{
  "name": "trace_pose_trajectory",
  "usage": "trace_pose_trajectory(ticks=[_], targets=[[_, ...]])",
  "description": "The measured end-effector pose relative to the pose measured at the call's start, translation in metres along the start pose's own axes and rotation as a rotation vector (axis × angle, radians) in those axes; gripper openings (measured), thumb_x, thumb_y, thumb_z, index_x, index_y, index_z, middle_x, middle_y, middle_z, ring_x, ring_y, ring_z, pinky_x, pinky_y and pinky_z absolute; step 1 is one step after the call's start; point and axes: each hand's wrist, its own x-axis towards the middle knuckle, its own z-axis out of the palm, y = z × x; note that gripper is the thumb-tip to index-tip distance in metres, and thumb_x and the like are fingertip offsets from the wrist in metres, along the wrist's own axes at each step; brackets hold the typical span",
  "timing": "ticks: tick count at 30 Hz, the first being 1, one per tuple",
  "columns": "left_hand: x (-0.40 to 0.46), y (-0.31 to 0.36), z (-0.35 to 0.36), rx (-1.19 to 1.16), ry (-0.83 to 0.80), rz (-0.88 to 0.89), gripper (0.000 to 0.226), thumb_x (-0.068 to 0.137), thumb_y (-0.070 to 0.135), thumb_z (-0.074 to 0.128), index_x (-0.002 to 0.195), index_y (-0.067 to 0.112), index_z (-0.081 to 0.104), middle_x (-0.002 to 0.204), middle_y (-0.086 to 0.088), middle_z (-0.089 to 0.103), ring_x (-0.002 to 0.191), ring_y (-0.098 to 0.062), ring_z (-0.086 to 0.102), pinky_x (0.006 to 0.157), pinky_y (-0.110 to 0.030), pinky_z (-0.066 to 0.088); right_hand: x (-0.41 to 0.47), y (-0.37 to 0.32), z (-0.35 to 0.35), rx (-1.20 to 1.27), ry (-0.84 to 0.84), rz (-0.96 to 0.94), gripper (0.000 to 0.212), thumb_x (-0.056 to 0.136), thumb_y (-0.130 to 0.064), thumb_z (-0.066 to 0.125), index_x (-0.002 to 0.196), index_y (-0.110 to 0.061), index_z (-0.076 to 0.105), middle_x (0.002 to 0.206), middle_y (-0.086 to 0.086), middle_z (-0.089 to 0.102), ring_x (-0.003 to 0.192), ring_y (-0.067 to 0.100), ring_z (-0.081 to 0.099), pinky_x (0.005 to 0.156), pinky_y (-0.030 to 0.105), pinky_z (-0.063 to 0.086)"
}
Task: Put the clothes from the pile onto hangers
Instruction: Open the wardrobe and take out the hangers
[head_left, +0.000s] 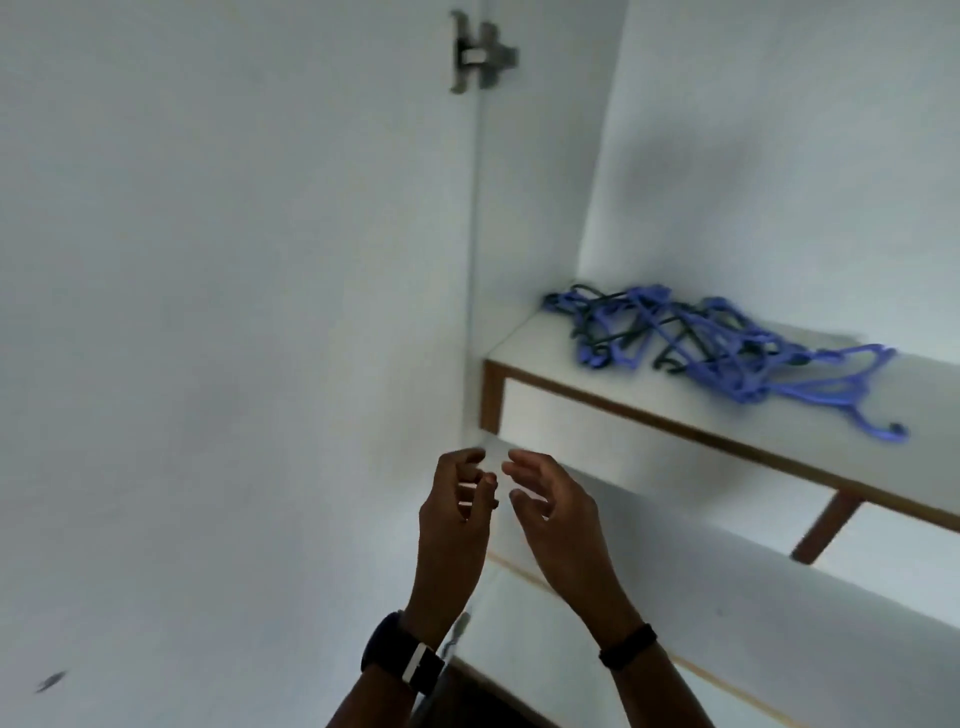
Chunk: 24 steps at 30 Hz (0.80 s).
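Blue and dark plastic hangers (727, 353) lie in a tangled heap on the top shelf (530, 343) of a white wardrobe, hooks and arms crossed over one another, one hook reaching out past the shelf's wood-edged front. Taking that heap as the landmark: both hands are well below it and to its left, raised side by side in front of the shelf's left corner. The left hand (457, 504), with a dark watch on its wrist, has its fingers curled inward; the blur makes it hard to be sure, but nothing shows inside its grip. The right hand (550, 504), a dark band at its wrist, has loosely bent, spread fingers and an empty grip. Neither hand touches the hangers or the shelf. Up and left of the heap a metal hinge (480, 52) sits on the open door. No clothes pile is in view.

By my reading, the step in hand is fetching a hanger, not yet begun. The next move calls for reaching up and right to the heap and working one hanger loose, since the interlocked hooks will likely drag neighbours along or off the edge.
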Motion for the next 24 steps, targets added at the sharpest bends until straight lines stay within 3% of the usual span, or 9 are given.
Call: trace_pose_trajectory(ticks=[5, 9, 12, 15, 18, 21, 22, 24], targets=[[0.046, 0.012, 0.111, -0.003, -0.141, 0.007, 0.025, 0.093, 0.016, 0.056, 0.101, 0.04, 0.052, 0.087, 0.006, 0.065, 0.079, -0.014, 0.065, 0.072, -0.033, 0.055, 0.057, 0.028, -0.108, -0.102, 0.16, 0.013, 0.031, 0.09, -0.002, 0.057, 0.114, -0.021, 0.06, 0.103, -0.015, 0.063, 0.098, -0.009, 0.057, 0.074, -0.002, 0.038], [0.082, 0.024, 0.18, 0.025, -0.234, 0.057, 0.021, 0.092, 0.011, 0.056, 0.101, 0.029, 0.056, 0.089, 0.008, 0.062, 0.078, -0.002, 0.06, 0.067, -0.014, 0.047, 0.095, 0.056, -0.18, -0.198, 0.351, 0.063, 0.03, 0.088, -0.002, 0.059, 0.113, -0.017, 0.062, 0.106, -0.007, 0.061, 0.099, 0.004, 0.056, 0.075, -0.003, 0.033], [0.11, 0.025, 0.222, 0.079, -0.242, 0.13, 0.021, 0.091, 0.007, 0.057, 0.101, 0.026, 0.057, 0.092, 0.007, 0.06, 0.083, 0.002, 0.057, 0.07, -0.011, 0.042, 0.116, 0.082, -0.225, -0.307, 0.488, 0.118, 0.027, 0.087, -0.003, 0.059, 0.112, -0.013, 0.062, 0.105, -0.003, 0.056, 0.102, 0.012, 0.053, 0.084, 0.014, 0.035], [0.152, 0.015, 0.259, 0.222, -0.168, 0.22, 0.022, 0.088, 0.009, 0.062, 0.108, 0.016, 0.06, 0.105, -0.003, 0.058, 0.098, -0.016, 0.054, 0.086, -0.029, 0.042, 0.135, 0.112, -0.266, -0.386, 0.551, 0.237, 0.018, 0.091, -0.01, 0.058, 0.108, -0.007, 0.062, 0.108, 0.008, 0.06, 0.106, 0.023, 0.054, 0.085, 0.023, 0.034], [0.205, 0.005, 0.281, 0.587, -0.161, 0.148, 0.039, 0.089, 0.03, 0.06, 0.122, 0.011, 0.053, 0.126, -0.016, 0.05, 0.118, -0.031, 0.047, 0.098, -0.039, 0.035, 0.152, 0.142, -0.296, -0.35, 0.571, 0.461, 0.023, 0.096, -0.024, 0.053, 0.107, -0.005, 0.058, 0.112, 0.015, 0.061, 0.108, 0.028, 0.054, 0.081, 0.025, 0.033], [0.259, -0.009, 0.293, 0.821, -0.282, -0.004, 0.073, 0.088, 0.059, 0.051, 0.144, 0.018, 0.03, 0.152, -0.023, 0.023, 0.141, -0.039, 0.019, 0.112, -0.058, 0.014, 0.175, 0.165, -0.307, -0.298, 0.605, 0.562, 0.034, 0.097, -0.036, 0.049, 0.109, -0.004, 0.056, 0.113, 0.016, 0.061, 0.108, 0.03, 0.055, 0.084, 0.031, 0.038], [0.275, -0.014, 0.296, 0.851, -0.33, -0.085, 0.085, 0.086, 0.068, 0.046, 0.15, 0.019, 0.018, 0.156, -0.023, 0.009, 0.144, -0.041, 0.007, 0.112, -0.062, 0.005, 0.185, 0.169, -0.307, -0.31, 0.617, 0.573, 0.037, 0.097, -0.038, 0.048, 0.111, -0.004, 0.054, 0.112, 0.016, 0.061, 0.108, 0.031, 0.055, 0.086, 0.034, 0.04], [0.304, -0.025, 0.301, 0.862, -0.393, -0.215, 0.1, 0.079, 0.08, 0.038, 0.153, 0.022, 0.004, 0.157, -0.023, -0.005, 0.144, -0.044, -0.001, 0.11, -0.066, 0.003, 0.205, 0.176, -0.305, -0.386, 0.624, 0.59, 0.042, 0.097, -0.041, 0.048, 0.116, -0.004, 0.048, 0.111, 0.018, 0.06, 0.107, 0.034, 0.055, 0.087, 0.037, 0.041]])
